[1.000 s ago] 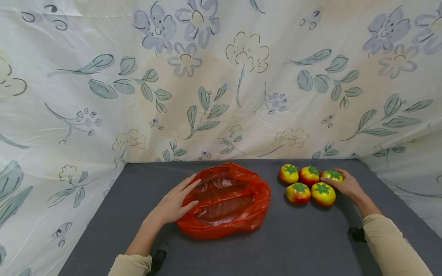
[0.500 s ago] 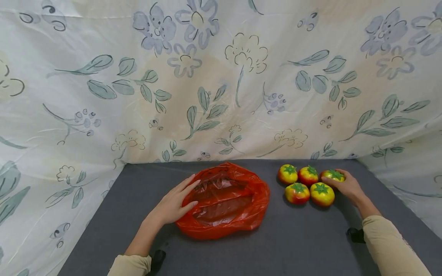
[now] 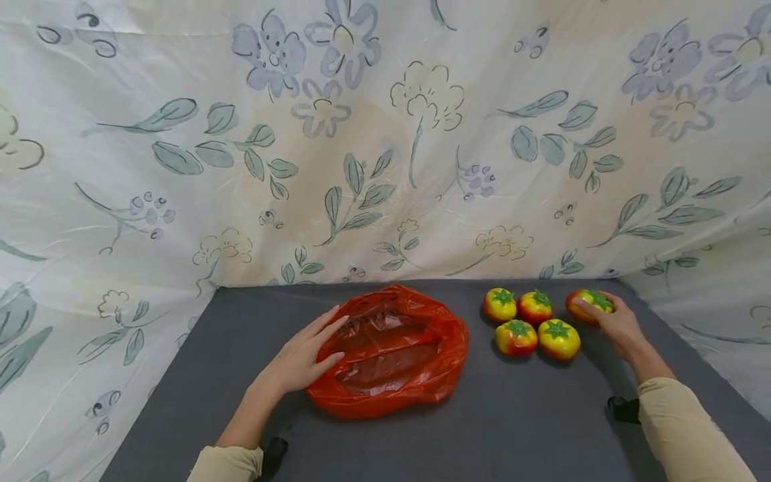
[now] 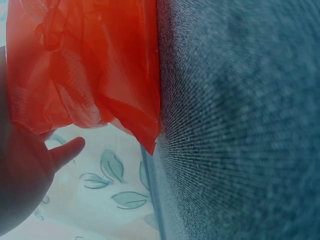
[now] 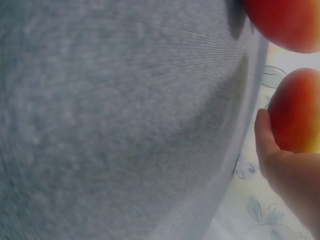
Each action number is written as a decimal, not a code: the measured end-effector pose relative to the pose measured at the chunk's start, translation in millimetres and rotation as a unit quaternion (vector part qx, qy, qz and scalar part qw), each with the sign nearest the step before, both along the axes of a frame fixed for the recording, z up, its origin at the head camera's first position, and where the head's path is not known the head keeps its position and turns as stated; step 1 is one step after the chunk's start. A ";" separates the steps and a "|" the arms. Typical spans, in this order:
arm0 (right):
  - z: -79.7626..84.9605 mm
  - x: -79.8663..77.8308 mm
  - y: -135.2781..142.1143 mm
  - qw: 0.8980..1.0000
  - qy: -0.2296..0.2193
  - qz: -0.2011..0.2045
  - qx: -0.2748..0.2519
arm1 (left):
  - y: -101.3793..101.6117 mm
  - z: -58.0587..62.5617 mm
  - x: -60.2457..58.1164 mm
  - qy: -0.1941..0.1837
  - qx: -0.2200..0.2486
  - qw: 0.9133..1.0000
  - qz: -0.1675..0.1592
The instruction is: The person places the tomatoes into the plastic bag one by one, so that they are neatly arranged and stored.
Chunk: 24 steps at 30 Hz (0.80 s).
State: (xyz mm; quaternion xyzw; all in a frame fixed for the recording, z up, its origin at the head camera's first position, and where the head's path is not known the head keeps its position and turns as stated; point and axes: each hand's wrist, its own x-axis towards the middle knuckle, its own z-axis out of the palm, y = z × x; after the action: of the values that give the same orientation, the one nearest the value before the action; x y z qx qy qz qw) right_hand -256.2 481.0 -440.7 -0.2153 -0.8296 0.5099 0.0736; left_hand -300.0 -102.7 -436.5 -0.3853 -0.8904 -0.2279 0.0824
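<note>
Gripping 1 fruit [image 3: 585, 297] — right fingers [image 3: 617, 303], spread against bag [image 3: 385, 404] — left fingers [image 3: 330, 331].

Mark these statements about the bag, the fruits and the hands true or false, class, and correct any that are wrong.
1. The right hand holds a fruit. True.
2. The bag is tied shut. False: its mouth is open.
3. The left hand is at the bag's left side. True.
4. The four other fruits lie inside the bag. False: they sit on the table, to the right of the bag.
5. The fruits have blue tops. False: their tops are green.
</note>
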 end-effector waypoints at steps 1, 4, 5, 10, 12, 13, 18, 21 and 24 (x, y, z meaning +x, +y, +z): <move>1.0 0.1 -0.2 1.000 0.005 -0.001 -0.006 | 0.1 0.5 0.6 -0.004 0.003 1.000 0.001; -1.8 -4.6 5.6 0.999 0.022 -0.011 -0.035 | 0.2 1.2 1.5 -0.006 0.003 1.000 0.002; -4.4 -7.8 9.5 0.998 0.028 -0.014 -0.049 | 0.2 1.3 1.8 -0.005 0.002 1.000 0.002; -20.2 -26.3 30.3 0.994 0.055 -0.032 -0.094 | -0.5 1.5 2.7 -0.006 0.001 1.000 0.001; -19.4 -29.7 31.4 0.992 0.062 -0.032 -0.109 | -1.1 1.3 2.7 -0.007 0.001 1.000 0.000; -16.2 -30.0 30.0 0.990 0.064 -0.030 -0.124 | -1.3 1.2 2.8 -0.007 0.002 1.000 -0.001; 0.0 -27.5 20.1 0.976 0.095 -0.001 -0.198 | -2.2 1.2 2.4 -0.007 0.002 1.000 -0.003; 2.6 -30.5 21.6 0.971 0.100 0.036 -0.213 | -2.3 2.2 2.3 -0.008 0.000 1.000 -0.003; -3.4 -42.2 28.8 0.970 0.113 0.028 -0.213 | -2.3 3.7 2.5 -0.006 -0.001 1.000 -0.004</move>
State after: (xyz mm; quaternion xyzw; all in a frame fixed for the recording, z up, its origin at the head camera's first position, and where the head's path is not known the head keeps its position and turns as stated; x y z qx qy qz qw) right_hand -298.4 509.8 -444.1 -0.1436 -0.6943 0.6975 0.1044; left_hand -297.5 -105.0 -432.8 -0.3872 -0.8896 -0.2301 0.0757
